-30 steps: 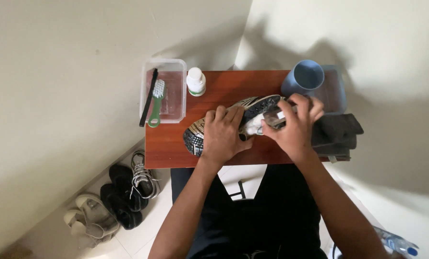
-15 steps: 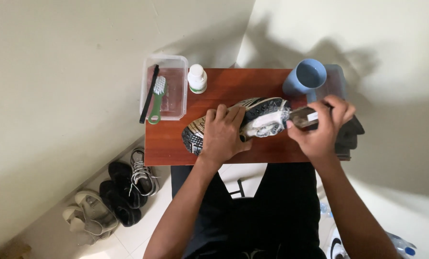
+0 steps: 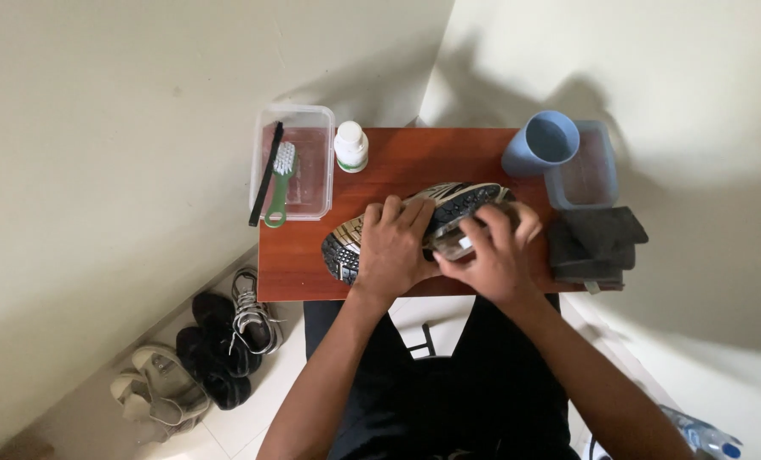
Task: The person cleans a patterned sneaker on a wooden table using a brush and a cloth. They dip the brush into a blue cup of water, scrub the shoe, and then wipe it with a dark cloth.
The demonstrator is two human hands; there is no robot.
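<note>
1. Bare left hand (image 3: 393, 251) presses a patterned shoe (image 3: 431, 213) sole-up against the bench (image 3: 414, 158), apparently to steady it.
2. Right hand (image 3: 495, 260) grips a small object at the shoe's heel; what it is, I cannot tell.
3. Beyond the left hand: 1 clear tub (image 3: 312, 128) with brushes, 1 white bottle (image 3: 350, 145). Beyond the right: 1 blue cup (image 3: 542, 145), dark cloth (image 3: 597, 243).

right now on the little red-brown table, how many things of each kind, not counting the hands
clear plastic containers: 2
brushes: 2, green-handled, black
white round bottle: 1
blue plastic cup: 1
patterned sports shoe, sole up: 1
folded dark grey cloth: 1
total: 8
</note>
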